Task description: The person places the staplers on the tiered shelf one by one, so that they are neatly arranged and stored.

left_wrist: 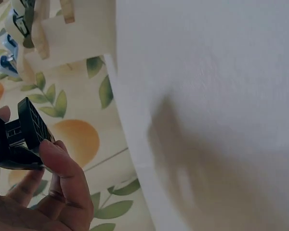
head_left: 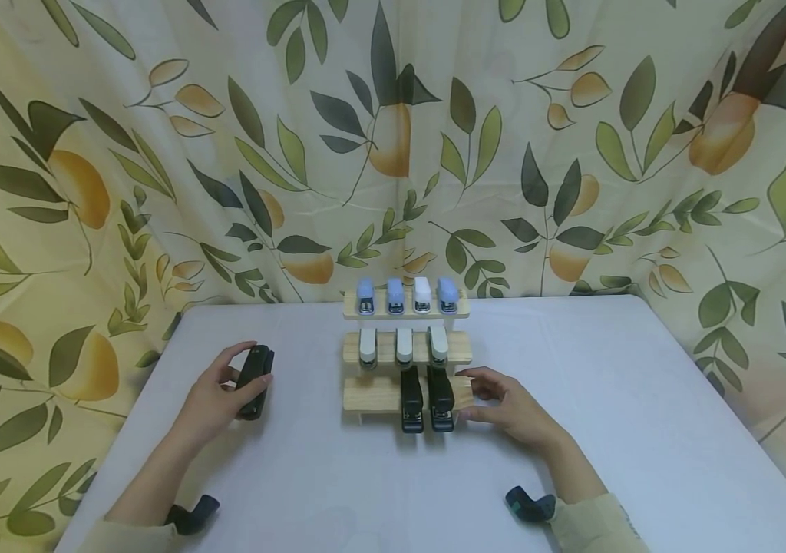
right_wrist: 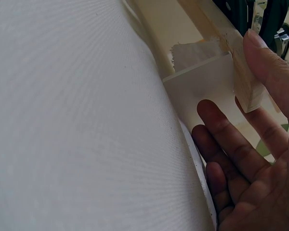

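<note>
In the head view my left hand holds a black stapler above the table's left part, thumb on one side and fingers on the other. The left wrist view shows the thumb against one end of this stapler. At the right end of a tiered wooden rack, my right hand grips the lowest shelf between thumb and forefinger. In the right wrist view its other fingers lie near the rack's pale leg panel. Two black staplers stand side by side on that shelf, left of the right hand.
Three white-topped staplers sit on the middle shelf. Small blue and white staplers line the top shelf. A white cloth covers the table. A leaf-and-fruit patterned curtain hangs behind. Dark wrist devices sit by both sleeves.
</note>
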Action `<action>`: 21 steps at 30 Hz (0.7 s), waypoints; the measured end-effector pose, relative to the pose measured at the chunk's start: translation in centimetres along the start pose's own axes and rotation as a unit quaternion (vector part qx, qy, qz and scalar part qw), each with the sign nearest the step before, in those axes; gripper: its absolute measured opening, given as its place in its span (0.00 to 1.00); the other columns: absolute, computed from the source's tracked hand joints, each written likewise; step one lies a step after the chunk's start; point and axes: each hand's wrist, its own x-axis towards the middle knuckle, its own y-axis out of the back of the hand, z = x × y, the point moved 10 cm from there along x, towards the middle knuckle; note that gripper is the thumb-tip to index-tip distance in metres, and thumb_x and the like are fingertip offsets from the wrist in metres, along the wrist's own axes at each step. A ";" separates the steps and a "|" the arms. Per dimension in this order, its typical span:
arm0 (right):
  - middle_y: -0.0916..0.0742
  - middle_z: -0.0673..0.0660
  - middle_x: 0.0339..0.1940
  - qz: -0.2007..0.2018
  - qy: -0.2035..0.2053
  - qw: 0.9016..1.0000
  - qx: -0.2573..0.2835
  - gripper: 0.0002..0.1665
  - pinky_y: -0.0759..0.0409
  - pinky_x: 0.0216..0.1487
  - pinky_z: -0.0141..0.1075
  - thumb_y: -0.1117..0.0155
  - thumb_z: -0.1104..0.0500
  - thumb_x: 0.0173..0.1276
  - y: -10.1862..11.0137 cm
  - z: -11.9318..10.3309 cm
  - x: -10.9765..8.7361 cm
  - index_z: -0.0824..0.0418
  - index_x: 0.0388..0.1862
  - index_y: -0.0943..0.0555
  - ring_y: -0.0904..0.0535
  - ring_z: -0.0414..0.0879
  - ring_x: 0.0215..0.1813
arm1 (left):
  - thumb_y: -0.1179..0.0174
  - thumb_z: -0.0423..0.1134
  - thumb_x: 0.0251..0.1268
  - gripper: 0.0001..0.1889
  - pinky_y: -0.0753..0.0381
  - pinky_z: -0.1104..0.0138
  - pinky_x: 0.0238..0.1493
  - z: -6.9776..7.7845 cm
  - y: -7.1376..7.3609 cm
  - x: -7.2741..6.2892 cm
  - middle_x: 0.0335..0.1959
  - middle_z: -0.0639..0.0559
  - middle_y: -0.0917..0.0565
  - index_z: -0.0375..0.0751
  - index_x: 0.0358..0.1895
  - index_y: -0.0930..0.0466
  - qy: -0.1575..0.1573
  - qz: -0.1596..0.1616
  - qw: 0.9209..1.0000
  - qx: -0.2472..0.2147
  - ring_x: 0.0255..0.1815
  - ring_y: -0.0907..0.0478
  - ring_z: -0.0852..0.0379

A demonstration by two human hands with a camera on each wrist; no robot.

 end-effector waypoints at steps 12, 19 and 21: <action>0.12 0.58 0.56 -0.003 0.005 1.000 0.001 0.37 0.23 0.61 0.44 0.21 0.53 0.62 0.0 -0.2 -0.1 0.54 0.69 0.24 0.18 0.51 0.57 | 0.32 0.58 0.67 0.37 0.19 0.63 0.30 2.1 -1.9 -1.4 0.43 0.40 0.22 0.66 0.76 0.38 -0.014 0.001 1.000 -0.005 0.35 0.22 0.51; 0.14 0.60 0.58 -0.004 -0.002 1.000 0.025 0.38 0.22 0.59 0.37 0.20 0.55 0.62 0.0 0.2 0.0 0.57 0.69 0.24 0.19 0.52 0.59 | 0.31 0.55 0.68 0.36 0.18 0.64 0.30 3.2 -3.6 -2.1 0.45 0.41 0.23 0.67 0.76 0.37 -0.017 -0.013 1.000 -0.004 0.34 0.23 0.51; 0.14 0.61 0.59 -0.006 0.001 1.000 0.028 0.38 0.22 0.59 0.38 0.21 0.56 0.62 -0.1 0.2 0.0 0.59 0.69 0.25 0.20 0.53 0.60 | 0.31 0.54 0.68 0.36 0.18 0.65 0.31 3.5 -4.1 -2.3 0.45 0.41 0.23 0.67 0.75 0.37 -0.019 -0.017 1.000 -0.003 0.34 0.23 0.51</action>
